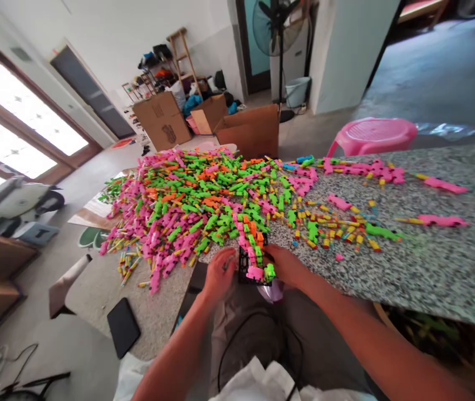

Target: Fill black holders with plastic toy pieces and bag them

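Note:
A small black openwork tray point(243, 274) sits at the near table edge, over my lap. Rows of pink, green and orange plastic toy pieces point(249, 240) stand in it, with a pink piece point(254, 273) and a green one point(269, 272) at its near end. My left hand point(219, 274) is just left of the tray, its fingers bent and apart from the thumb, with nothing clear in them. At the tray's right side, my right hand point(286, 265) has its fingers curled in against the toy rows; what its fingertips hold is hidden.
A large heap of similar toys point(187, 200) covers the table beyond the tray. Loose yellow-red pieces point(337, 228) and pink toys lie on the speckled tabletop point(429, 262) to the right. A black phone point(123, 327) lies at left. Behind are a pink stool point(375, 135) and cardboard boxes point(249, 131).

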`<state>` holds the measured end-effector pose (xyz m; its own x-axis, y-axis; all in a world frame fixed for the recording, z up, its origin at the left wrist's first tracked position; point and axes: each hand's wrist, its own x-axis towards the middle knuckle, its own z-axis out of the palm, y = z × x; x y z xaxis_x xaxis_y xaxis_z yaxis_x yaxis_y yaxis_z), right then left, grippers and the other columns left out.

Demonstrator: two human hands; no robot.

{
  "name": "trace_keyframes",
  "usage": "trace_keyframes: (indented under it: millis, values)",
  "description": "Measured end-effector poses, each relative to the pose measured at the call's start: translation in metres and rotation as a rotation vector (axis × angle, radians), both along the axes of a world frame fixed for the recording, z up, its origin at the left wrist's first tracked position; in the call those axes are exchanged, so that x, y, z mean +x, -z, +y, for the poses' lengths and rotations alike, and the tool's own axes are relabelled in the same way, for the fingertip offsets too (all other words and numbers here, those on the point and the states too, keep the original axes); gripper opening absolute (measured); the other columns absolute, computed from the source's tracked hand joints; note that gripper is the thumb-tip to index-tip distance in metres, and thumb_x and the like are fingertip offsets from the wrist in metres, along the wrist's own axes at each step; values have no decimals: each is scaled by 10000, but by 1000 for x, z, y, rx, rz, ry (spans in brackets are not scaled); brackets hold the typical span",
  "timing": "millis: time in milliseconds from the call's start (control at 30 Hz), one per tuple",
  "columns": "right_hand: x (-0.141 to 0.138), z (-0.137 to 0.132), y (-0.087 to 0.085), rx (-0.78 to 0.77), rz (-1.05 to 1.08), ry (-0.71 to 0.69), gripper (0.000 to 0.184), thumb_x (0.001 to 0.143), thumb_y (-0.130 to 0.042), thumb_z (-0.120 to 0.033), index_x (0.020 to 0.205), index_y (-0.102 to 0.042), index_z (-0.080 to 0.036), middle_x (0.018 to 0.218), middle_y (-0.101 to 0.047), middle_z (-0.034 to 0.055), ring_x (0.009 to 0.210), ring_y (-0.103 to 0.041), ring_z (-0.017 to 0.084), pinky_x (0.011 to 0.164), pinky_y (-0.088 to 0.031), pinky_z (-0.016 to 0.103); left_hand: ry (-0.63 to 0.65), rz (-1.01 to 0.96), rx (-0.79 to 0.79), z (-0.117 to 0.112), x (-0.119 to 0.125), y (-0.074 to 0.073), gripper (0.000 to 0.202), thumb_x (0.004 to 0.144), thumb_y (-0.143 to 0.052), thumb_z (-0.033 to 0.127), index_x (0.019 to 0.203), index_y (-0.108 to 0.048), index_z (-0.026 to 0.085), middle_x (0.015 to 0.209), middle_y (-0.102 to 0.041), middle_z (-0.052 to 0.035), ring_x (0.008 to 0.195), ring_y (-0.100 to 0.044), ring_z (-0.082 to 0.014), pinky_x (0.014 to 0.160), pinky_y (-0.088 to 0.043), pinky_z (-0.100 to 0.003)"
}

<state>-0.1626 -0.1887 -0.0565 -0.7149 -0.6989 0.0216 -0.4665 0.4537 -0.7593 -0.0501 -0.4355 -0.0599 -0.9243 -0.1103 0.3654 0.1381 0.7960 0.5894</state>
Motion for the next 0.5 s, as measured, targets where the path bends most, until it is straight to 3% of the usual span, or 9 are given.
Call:
trace_keyframes:
  millis: [67,133,200,267,300,400,500]
  values:
    - [5,10,2,-73,-19,73,306,995,-523,-313,1191,-719,-181,1125,-730,124,1039,-681,254,936,-504,367,-96,51,-71,-27,-24,-24,293,1038,-487,268,1222,-711,225,1213,-746,-90,1165,-674,-224,1050,-543,-441]
    - [11,21,4,-116,-42,165,348,989,-504,-368,1209,-717,-202,1135,-739,116,1043,-689,271,955,-517,405,-165,66,-233,-56,-56,-53,320,1044,-450,242,1231,-708,206,1234,-729,-104,1217,-630,-239,1095,-496,-441]
    - [18,31,5,-135,-72,231,364,979,-498,-415,1185,-722,-215,1123,-745,115,1020,-697,284,947,-532,433,-159,-38,-446,-81,-94,-82,370,1035,-427,189,1289,-695,191,1308,-693,-124,1260,-584,-258,1113,-458,-431]
    - [25,39,6,-143,-112,270,367,970,-504,-451,1167,-723,-231,1116,-749,117,1001,-703,295,936,-545,457,-73,-264,-694,-99,-132,-104,423,997,-467,135,1371,-660,171,1394,-641,-155,1305,-536,-288,1119,-430,-445]
    - [28,43,7,-144,-129,286,363,967,-508,-464,1157,-724,-243,1111,-751,115,996,-706,301,935,-550,469,-36,-318,-726,-106,-149,-112,421,956,-533,112,1345,-681,174,1369,-652,-158,1306,-532,-296,1113,-425,-439]
    - [37,50,5,-144,-152,328,338,958,-519,-486,1122,-737,-286,1108,-756,105,1010,-712,319,948,-555,502,41,-443,-766,-115,-188,-121,379,843,-680,86,1195,-757,206,1205,-712,-140,1190,-601,-290,1027,-465,-401]
    - [45,55,0,-153,-164,352,323,946,-524,-485,1094,-751,-308,1109,-761,94,1025,-720,324,946,-566,505,82,-545,-786,-114,-209,-115,338,751,-766,76,1069,-785,190,1077,-730,-138,1068,-652,-283,955,-491,-385]
